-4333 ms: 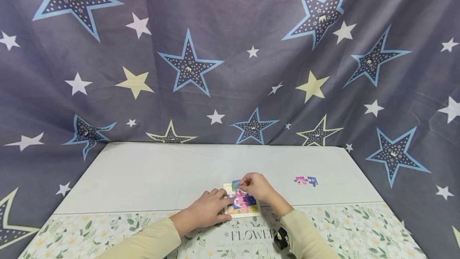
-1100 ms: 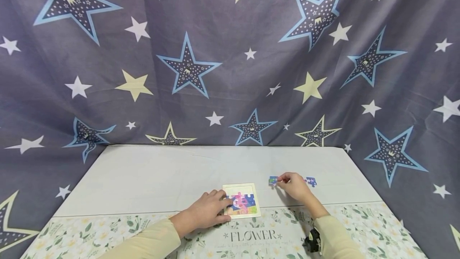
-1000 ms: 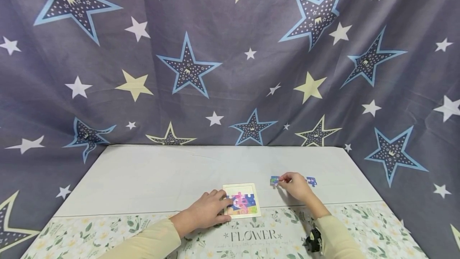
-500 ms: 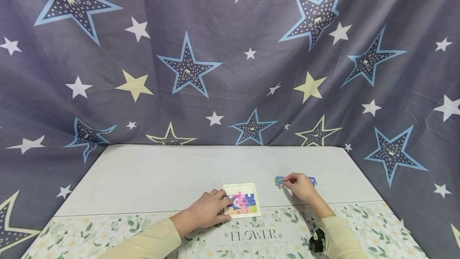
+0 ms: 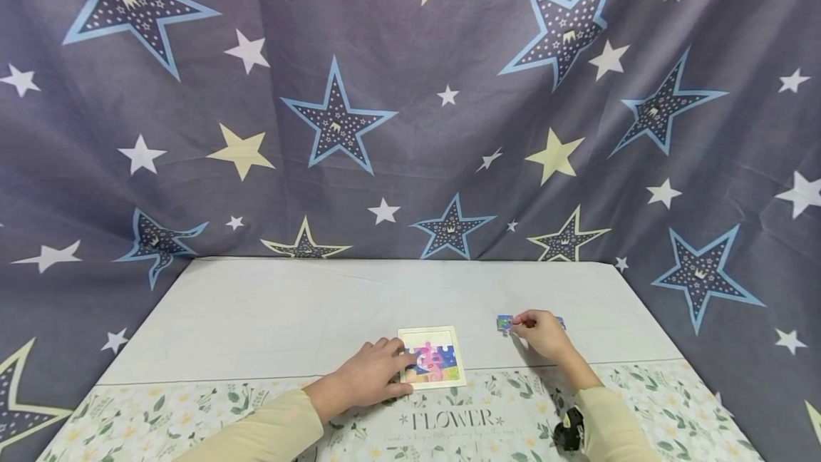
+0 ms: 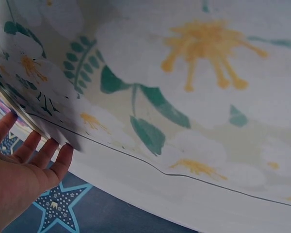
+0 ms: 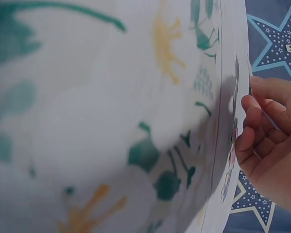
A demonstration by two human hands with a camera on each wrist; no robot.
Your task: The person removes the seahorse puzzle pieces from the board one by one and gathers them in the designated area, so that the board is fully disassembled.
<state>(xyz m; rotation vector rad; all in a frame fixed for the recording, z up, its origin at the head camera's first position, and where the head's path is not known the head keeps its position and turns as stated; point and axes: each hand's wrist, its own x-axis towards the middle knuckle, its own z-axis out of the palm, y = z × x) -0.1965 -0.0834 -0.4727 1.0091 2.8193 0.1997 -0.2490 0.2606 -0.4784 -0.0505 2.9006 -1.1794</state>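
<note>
A small jigsaw board with a pale frame lies at the table's middle front, its upper part bare and pink and blue pieces in the lower part. My left hand rests on the board's left side, fingers over the frame edge; the left wrist view shows these fingers loosely bent along that edge. To the right, my right hand pinches a blue-green puzzle piece between thumb and fingers, just above or at the table; I cannot tell which. Beside it a blue-purple puzzle piece shows partly behind the hand.
The table has a white far part and a flower-printed front with lettering. A dark curtain printed with stars hangs behind and at the sides. A black device sits at my right wrist.
My right hand has carried the blue-green piece from the board's top rightward to beside the other loose pieces, which it now mostly covers. My left hand has stayed on the board.
</note>
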